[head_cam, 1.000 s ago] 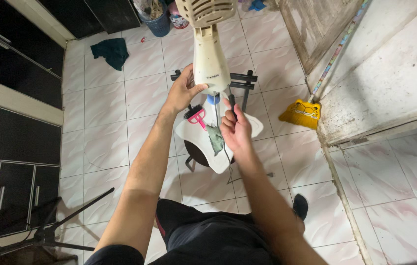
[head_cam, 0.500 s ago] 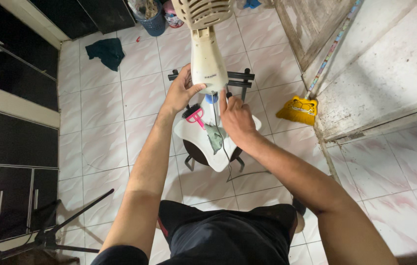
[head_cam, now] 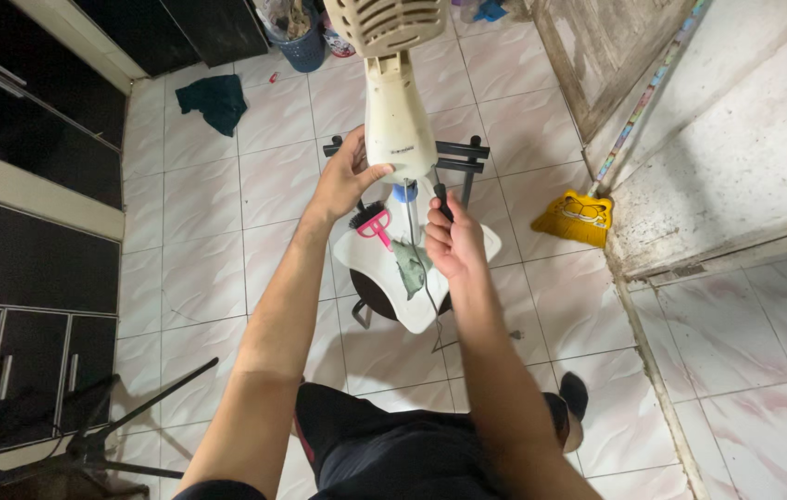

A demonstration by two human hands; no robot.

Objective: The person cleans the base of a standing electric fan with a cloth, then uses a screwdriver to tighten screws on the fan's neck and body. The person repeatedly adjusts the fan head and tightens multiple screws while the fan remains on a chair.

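Okay, head view only: your left hand (head_cam: pixel 349 181) is cupped around the lower end of the cream fan body (head_cam: pixel 397 116), fingers wrapped on its left side, thumb toward the front. Your right hand (head_cam: pixel 453 243) sits just below and to the right of that lower end, closed on a dark screwdriver handle (head_cam: pixel 440 198) whose tip points up toward the underside of the body. Long axis of the fan body runs away from you, up the frame, with the slotted motor housing (head_cam: pixel 384 20) at the far end, cut off by the top edge. So the work spot lies just ahead of the right hand, and the left hand is the one already touching it. Under both hands is a white fan base (head_cam: pixel 412 296) lying on a dark stool (head_cam: pixel 370 298), with a pink brush (head_cam: pixel 376 227) and a greyish rag (head_cam: pixel 409 266) on it. A blue part (head_cam: pixel 402 193) shows between body and base, what it is you cannot tell. A thin cord (head_cam: pixel 421 268) trails down between your hands and could snag. Around: black frame (head_cam: pixel 463 153) behind, yellow broom head (head_cam: pixel 577 218) right, teal cloth (head_cam: pixel 217 100) on the tiled floor (head_cam: pixel 226 241), bin (head_cam: pixel 302 42) far back, tripod legs (head_cam: pixel 125 421) lower left.
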